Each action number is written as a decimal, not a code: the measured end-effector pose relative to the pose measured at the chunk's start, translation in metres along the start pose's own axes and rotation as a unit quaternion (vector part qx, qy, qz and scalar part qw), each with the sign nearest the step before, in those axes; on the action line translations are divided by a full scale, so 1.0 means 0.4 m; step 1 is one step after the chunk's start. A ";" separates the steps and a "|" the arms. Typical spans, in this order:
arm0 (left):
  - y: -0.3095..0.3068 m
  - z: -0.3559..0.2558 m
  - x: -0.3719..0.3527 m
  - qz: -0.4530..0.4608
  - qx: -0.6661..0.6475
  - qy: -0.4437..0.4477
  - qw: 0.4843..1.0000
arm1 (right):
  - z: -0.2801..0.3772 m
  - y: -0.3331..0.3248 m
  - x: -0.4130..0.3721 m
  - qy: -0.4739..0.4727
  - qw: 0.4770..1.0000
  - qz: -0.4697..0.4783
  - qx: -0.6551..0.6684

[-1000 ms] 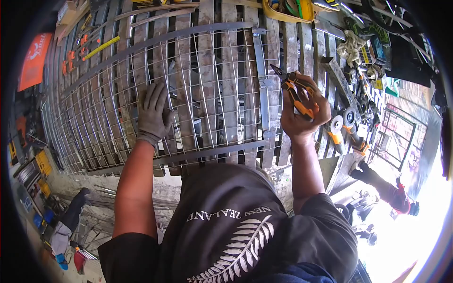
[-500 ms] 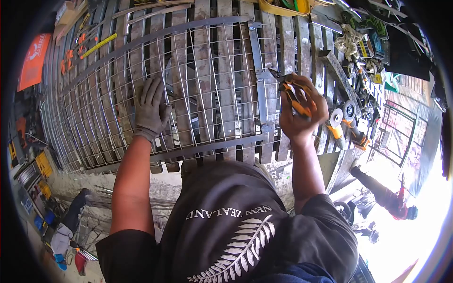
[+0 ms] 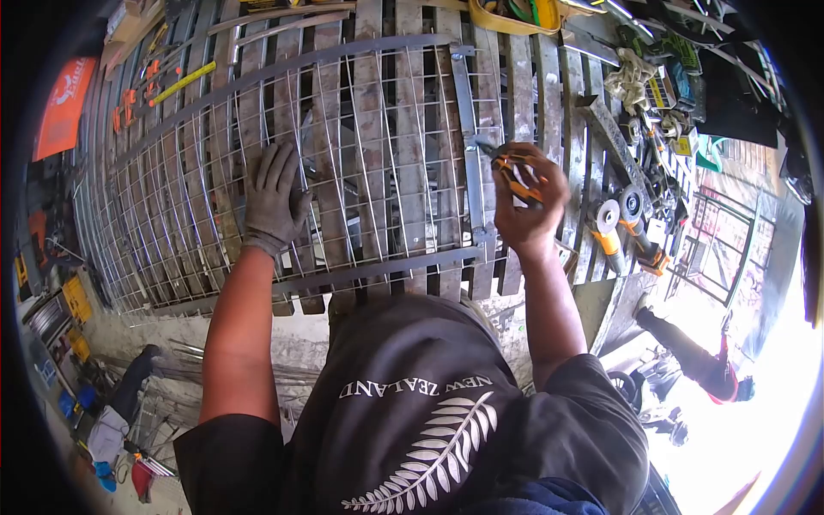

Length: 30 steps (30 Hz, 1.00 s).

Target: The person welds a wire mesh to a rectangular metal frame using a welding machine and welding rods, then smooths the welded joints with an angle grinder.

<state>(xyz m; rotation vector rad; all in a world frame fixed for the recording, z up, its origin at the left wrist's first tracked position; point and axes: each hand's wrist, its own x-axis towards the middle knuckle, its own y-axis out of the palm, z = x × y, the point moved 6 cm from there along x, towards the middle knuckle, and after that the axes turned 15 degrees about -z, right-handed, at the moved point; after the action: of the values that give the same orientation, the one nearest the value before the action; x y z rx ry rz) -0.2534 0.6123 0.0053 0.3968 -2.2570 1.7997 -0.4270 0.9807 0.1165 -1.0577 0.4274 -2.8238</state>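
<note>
My gloved left hand (image 3: 275, 199) lies flat with its fingers stretched over the wire mesh (image 3: 369, 163), holding nothing. Flat metal strips run along the mesh's long edges, and a crosswise metal bar (image 3: 469, 112) lies at its right end. My bare right hand (image 3: 534, 199) is closed round orange-and-black pliers (image 3: 520, 172). The pliers' jaws point left and reach the middle of the crosswise bar, by a small tab; whether they touch it is too small to tell. Mesh and bar rest on a slatted metal table (image 3: 522, 86).
Two angle grinders (image 3: 608, 236) (image 3: 639, 230) lie at the right, beside a square metal tube (image 3: 611, 133). A yellow tray (image 3: 506, 21) is at the far edge, an orange sheet (image 3: 64, 110) far left. One person (image 3: 687, 343) is lower right, another (image 3: 120, 412) lower left.
My right hand has moved left with the pliers, bringing their jaws to the crosswise bar. My left hand stays in place on the mesh.
</note>
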 end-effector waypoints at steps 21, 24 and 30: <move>0.008 -0.009 -0.005 -0.020 0.007 0.012 1.000 | 0.212 -0.189 -0.121 0.022 0.992 -0.127 0.002; 0.002 -0.013 -0.005 -0.033 0.005 0.023 0.999 | 0.188 -0.182 -0.244 0.169 0.977 -0.058 -0.116; 0.011 -0.005 -0.020 -0.069 0.008 0.053 0.996 | 0.254 -0.195 -0.277 0.048 0.981 -0.184 -0.047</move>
<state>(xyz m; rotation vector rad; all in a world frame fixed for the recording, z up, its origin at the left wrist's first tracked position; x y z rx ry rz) -0.2474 0.6159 -0.0008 0.4369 -2.0906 1.7295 -0.2762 1.0530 0.1429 -1.1234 0.4131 -3.2208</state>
